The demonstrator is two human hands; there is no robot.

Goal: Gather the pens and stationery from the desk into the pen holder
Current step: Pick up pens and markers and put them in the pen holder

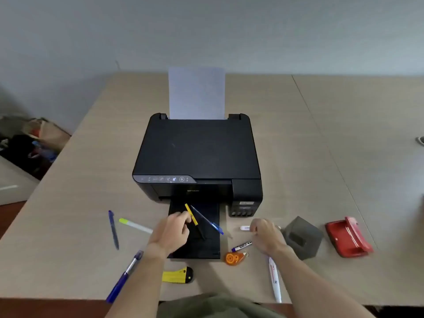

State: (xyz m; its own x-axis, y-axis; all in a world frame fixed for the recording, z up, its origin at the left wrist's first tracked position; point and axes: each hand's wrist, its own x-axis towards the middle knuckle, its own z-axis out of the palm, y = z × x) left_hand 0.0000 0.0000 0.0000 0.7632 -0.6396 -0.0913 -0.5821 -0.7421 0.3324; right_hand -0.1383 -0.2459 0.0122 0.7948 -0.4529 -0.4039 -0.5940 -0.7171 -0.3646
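Note:
A dark grey pen holder (302,237) stands on the desk at the right. My left hand (172,232) pinches a yellow pen (191,214) over the printer's output tray; a blue pen (210,222) lies beside it on the tray. My right hand (267,235) is closed over a short white marker (244,227), just left of the holder. Loose on the desk lie a dark blue pen (113,229), a highlighter (135,226), a blue gel pen (124,276), a yellow box cutter (177,275), orange correction tape (234,258), a purple-capped marker (242,246) and a white pen (275,281).
A black printer (197,152) with a paper sheet (197,92) upright in its feeder fills the desk's middle. A red hole punch (348,237) sits right of the holder. Bags (34,138) lie on the floor at the left. The desk's front edge runs near my body.

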